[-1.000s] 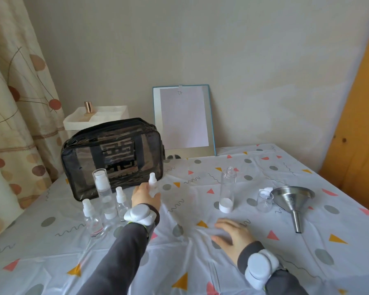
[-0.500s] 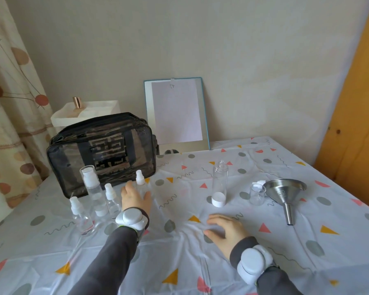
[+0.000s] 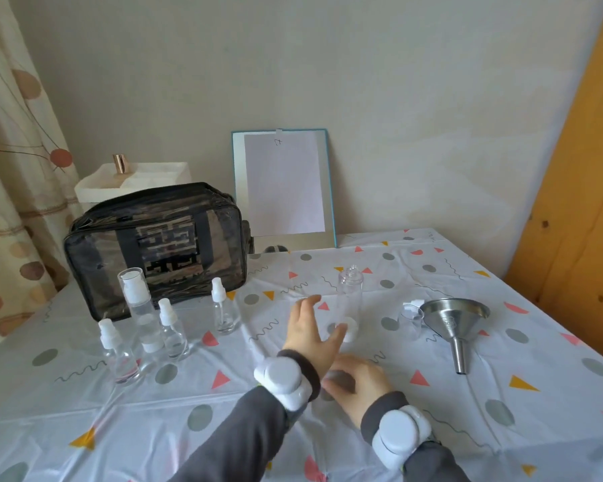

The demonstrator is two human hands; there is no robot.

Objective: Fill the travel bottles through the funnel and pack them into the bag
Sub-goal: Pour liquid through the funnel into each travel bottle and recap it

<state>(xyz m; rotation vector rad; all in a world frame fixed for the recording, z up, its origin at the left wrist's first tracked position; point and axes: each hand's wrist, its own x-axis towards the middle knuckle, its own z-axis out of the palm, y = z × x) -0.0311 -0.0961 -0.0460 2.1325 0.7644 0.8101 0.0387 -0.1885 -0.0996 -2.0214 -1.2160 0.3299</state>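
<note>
My left hand (image 3: 312,330) reaches over the table with spread fingers, just left of an uncapped clear bottle (image 3: 350,297) with a white base; it holds nothing. My right hand (image 3: 357,382) rests on the tablecloth below it, fingers loosely bent. A small spray bottle (image 3: 222,307) stands alone left of my left hand. Three more clear bottles (image 3: 143,328) with white tops stand in a group at the left. A steel funnel (image 3: 455,323) lies on its side at the right, beside a small clear cup (image 3: 411,320). The black see-through bag (image 3: 157,248) stands zipped at the back left.
A mirror with a sheet of paper (image 3: 284,186) leans on the wall behind. A white tray with a copper-capped item (image 3: 133,179) stands behind the bag. A curtain (image 3: 11,168) hangs at the left and a wooden panel (image 3: 578,189) at the right.
My left hand let go of the small spray bottle and swung right toward the uncapped bottle. The spray bottle stays standing. My right hand barely moved.
</note>
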